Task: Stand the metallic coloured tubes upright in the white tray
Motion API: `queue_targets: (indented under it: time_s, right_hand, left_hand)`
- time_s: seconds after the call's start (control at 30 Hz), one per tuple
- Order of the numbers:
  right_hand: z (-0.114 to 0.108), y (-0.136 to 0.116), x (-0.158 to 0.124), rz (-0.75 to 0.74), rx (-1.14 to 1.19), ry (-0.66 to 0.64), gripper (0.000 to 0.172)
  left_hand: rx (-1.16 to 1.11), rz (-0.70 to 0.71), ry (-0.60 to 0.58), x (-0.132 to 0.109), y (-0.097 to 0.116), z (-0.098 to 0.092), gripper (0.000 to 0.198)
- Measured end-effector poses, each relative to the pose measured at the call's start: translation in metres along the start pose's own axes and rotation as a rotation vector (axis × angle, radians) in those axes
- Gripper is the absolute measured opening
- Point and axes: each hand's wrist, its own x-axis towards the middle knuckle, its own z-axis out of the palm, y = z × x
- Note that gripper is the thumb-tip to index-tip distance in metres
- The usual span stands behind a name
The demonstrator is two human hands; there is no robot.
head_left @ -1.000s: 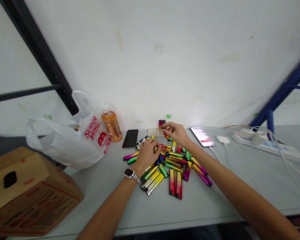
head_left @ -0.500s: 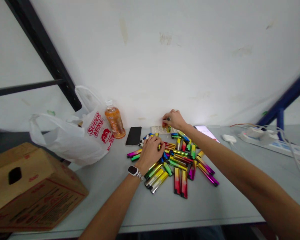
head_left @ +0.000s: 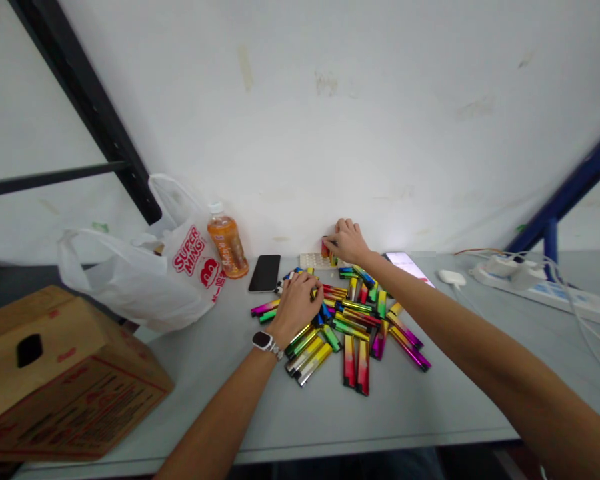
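Note:
Shiny two-tone lighters (head_left: 356, 320) in red, yellow, green, purple, blue and silver lie in a loose pile on the grey table. My left hand (head_left: 297, 298), a watch on its wrist, rests on the pile's left side with curled fingers; whatever is under them is hidden. Behind the pile, against the wall, sits a pale tray with small square holes (head_left: 310, 261). Over this tray my right hand (head_left: 349, 241) pinches a red lighter (head_left: 325, 248), held upright. A yellowish lighter (head_left: 333, 259) stands in the tray just under the fingers.
A black phone (head_left: 265, 273) and an orange drink bottle (head_left: 229, 245) are left of the pile. Farther left are a white plastic bag (head_left: 145, 287) and a cardboard box (head_left: 80, 380). To the right lie a lit phone (head_left: 409, 267), a white charger (head_left: 452, 277) and a power strip (head_left: 555, 293).
The view has shifted slightly. My right hand still pinches over the tray, with the red lighter showing more clearly. My left hand stays on the pile, its fingers shifted a little.

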Motion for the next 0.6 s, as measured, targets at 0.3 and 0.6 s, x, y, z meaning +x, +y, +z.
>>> queue_targets:
  time_s: [0.3,0.6]
  right_hand:
    - [-0.017,-0.024,-0.063,-0.121,0.081,-0.075,0.024]
    - [-0.004,-0.016,-0.065,-0.109,0.124,-0.374,0.025]
  left_hand:
    - [0.023,-0.031,0.022,0.001,-0.002,-0.001,0.019]
    - [0.029,-0.076,0.041,0.001,0.002,-0.004,0.02]
